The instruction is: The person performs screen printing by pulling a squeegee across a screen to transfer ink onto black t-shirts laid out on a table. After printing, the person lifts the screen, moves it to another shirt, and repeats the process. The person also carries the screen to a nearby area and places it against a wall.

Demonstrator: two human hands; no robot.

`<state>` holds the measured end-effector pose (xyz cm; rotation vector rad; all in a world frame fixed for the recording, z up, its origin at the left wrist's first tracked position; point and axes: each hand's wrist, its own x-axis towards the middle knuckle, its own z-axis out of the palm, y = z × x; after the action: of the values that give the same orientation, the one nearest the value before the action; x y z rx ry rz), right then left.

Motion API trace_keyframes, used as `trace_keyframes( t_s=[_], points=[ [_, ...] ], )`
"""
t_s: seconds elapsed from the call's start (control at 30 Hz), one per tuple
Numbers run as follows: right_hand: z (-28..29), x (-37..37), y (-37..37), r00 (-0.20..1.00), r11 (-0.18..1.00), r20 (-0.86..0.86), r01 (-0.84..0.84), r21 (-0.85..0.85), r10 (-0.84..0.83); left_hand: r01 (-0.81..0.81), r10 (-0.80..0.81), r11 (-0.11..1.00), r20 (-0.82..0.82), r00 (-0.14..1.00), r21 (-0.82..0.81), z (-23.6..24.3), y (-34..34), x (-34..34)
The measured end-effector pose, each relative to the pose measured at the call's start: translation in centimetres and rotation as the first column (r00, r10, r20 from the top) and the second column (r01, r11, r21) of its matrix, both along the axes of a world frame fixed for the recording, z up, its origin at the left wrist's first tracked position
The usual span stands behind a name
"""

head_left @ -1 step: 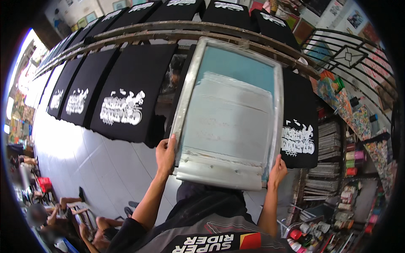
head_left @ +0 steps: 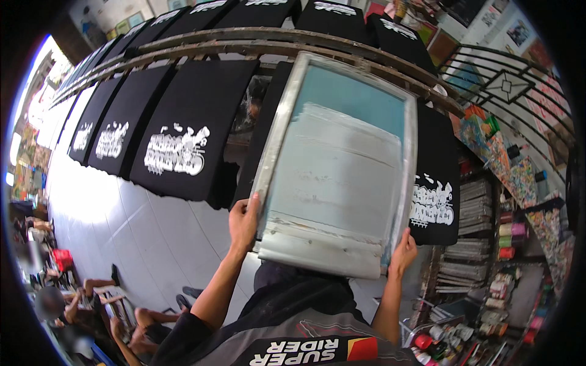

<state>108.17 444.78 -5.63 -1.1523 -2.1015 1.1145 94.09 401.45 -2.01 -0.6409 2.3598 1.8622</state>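
A silver-framed printing screen (head_left: 281, 143) is held up in front of my body, tilted over the row of black shirts. Its teal mesh (head_left: 354, 91) shows at the far end, and a pale grey-white ink layer (head_left: 342, 165) covers most of the rest. Across the near end lies a broad silver squeegee-like bar (head_left: 320, 249). My left hand (head_left: 244, 222) is closed on the left edge near the bottom, thumb on top. On the lower right edge, my right hand (head_left: 403, 253) grips the frame too. The screen partly covers a black shirt (head_left: 434, 146) with a white print.
Black shirts (head_left: 201, 85) with white prints lie along the rack's wooden rails (head_left: 244, 52). Stacked metal frames (head_left: 470, 244) stand at the right, beside ink containers (head_left: 510, 235). People sit at lower left near a red object (head_left: 62, 257). A black metal railing (head_left: 506, 82) is at upper right.
The screen has shifted slightly to the right, with both hands still on it. The shirts stay where they were.
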Motion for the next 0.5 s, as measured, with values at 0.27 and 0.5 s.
trace_keyframes(
  t_s=[0.27, 0.5],
  points=[
    [2.3, 13.3, 15.2, 0.959, 0.955, 0.087, 0.256, 0.147, -0.270, 0.135, -0.136, 0.991, 0.038, 0.990, 0.018, 0.6, 16.8, 7.7],
    [0.5, 21.2, 23.8, 0.942, 0.943, 0.060, 0.332, 0.003, -0.332, 0.207, -0.200, 0.976, 0.105, 0.974, -0.068, 0.3, 25.6, 13.1]
  ],
)
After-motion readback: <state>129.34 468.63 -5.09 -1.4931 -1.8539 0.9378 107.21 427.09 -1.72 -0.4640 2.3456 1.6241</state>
